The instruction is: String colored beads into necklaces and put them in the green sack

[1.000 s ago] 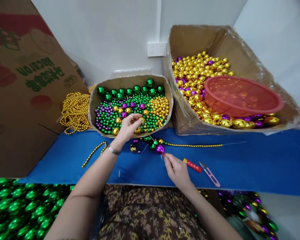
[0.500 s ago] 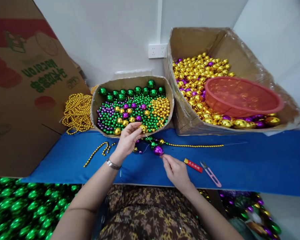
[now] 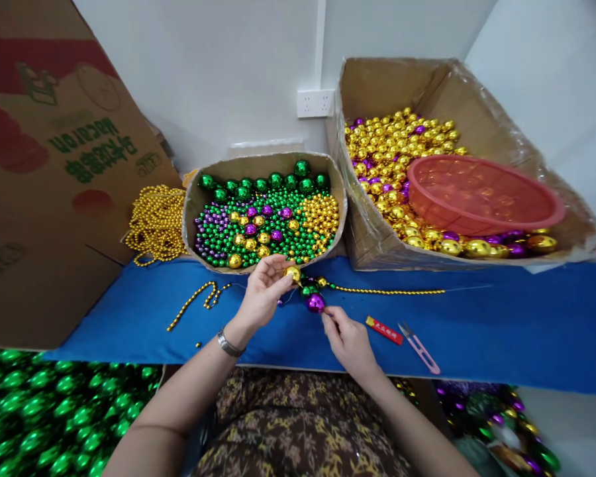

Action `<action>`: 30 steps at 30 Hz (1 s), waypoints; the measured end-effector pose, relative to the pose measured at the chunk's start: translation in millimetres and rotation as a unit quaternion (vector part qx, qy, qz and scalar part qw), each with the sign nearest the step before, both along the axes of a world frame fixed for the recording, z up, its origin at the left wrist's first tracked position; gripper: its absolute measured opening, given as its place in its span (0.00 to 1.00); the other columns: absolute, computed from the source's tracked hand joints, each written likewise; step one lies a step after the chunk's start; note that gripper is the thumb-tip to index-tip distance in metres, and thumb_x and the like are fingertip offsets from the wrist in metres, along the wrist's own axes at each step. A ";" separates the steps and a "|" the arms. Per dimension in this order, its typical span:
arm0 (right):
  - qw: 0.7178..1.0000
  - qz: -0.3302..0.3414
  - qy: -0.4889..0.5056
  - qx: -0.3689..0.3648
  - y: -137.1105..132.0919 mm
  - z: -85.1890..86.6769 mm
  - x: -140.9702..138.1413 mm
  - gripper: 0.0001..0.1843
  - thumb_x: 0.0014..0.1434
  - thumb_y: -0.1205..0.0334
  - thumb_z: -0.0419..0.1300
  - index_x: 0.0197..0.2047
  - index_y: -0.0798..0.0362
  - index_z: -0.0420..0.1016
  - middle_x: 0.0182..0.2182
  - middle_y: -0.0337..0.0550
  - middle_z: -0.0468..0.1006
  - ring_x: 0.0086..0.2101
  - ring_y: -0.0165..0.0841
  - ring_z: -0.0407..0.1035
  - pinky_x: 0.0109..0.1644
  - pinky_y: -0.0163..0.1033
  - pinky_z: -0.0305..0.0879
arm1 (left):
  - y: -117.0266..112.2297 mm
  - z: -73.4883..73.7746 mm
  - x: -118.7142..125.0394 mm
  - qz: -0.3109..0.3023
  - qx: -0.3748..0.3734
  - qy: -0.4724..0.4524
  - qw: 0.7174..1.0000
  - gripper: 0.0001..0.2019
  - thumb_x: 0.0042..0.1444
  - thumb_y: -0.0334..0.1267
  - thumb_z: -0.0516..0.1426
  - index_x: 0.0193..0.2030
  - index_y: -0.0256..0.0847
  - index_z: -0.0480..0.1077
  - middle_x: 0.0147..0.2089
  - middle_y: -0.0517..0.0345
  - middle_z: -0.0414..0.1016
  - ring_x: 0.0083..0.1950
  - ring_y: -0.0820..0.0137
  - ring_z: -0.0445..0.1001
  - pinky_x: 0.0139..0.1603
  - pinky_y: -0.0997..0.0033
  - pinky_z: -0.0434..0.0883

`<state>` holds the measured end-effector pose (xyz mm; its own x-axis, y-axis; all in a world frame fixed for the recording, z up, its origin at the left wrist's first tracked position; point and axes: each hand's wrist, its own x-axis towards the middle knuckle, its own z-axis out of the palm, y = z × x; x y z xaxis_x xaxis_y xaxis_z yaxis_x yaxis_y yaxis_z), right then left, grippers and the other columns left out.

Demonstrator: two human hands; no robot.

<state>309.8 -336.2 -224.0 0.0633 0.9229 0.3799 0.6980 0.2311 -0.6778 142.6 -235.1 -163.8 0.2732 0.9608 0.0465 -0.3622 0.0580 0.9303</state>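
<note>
My left hand point(image 3: 267, 291), a metal bracelet on its wrist, is closed with a large gold ball point(image 3: 293, 273) between thumb and fingers. The ball sits right against a cluster of green beads point(image 3: 308, 289) on a bead string. A large purple ball point(image 3: 316, 303) hangs at the near side of that cluster. My right hand point(image 3: 346, 334) pinches the string at the purple ball's lower right edge; its exact hold is partly hidden. From the cluster, a row of small gold beads point(image 3: 387, 290) runs right along the blue cloth, ending in thin bare thread.
Behind my hands stands a carton of mixed beads point(image 3: 342, 228). A bigger box point(image 3: 372, 248) at right holds gold and purple balls and a red basket point(image 3: 487, 222). Pink thread snips point(image 3: 422, 351) and a red packet point(image 3: 385, 330) lie right; gold bead strands point(image 3: 156, 222) are left.
My left hand has come down and right, bringing the gold ball against the green beads. My right hand and the purple ball have stayed nearly in place.
</note>
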 end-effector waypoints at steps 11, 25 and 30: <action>1.000 0.009 0.010 0.013 -0.8 2.4 -0.3 0.12 0.68 0.60 0.48 0.39 0.51 0.71 0.24 0.38 0.77 0.24 0.29 0.73 0.30 0.32 0.64 | -2.0 -6.5 -7.5 0.031 0.043 0.043 0.998 0.20 0.47 0.37 0.67 0.47 0.42 0.69 0.47 0.53 0.76 0.49 0.68 0.75 0.47 0.68 0.75; 0.985 0.034 0.139 -0.096 -4.2 -2.8 -0.7 0.12 0.67 0.55 0.50 0.39 0.50 0.72 0.19 0.33 0.74 0.19 0.28 0.71 0.25 0.30 0.66 | -5.4 -12.3 -11.3 0.039 0.083 0.039 0.995 0.22 0.44 0.35 0.69 0.47 0.42 0.69 0.46 0.52 0.76 0.52 0.66 0.74 0.48 0.68 0.73; 0.990 0.019 0.120 -0.076 -5.4 -1.5 -3.5 0.12 0.67 0.55 0.50 0.39 0.50 0.72 0.20 0.35 0.75 0.20 0.28 0.72 0.25 0.29 0.65 | -9.1 -12.1 -9.9 0.034 0.034 0.009 0.999 0.22 0.43 0.36 0.69 0.45 0.43 0.69 0.45 0.54 0.76 0.49 0.67 0.75 0.44 0.69 0.73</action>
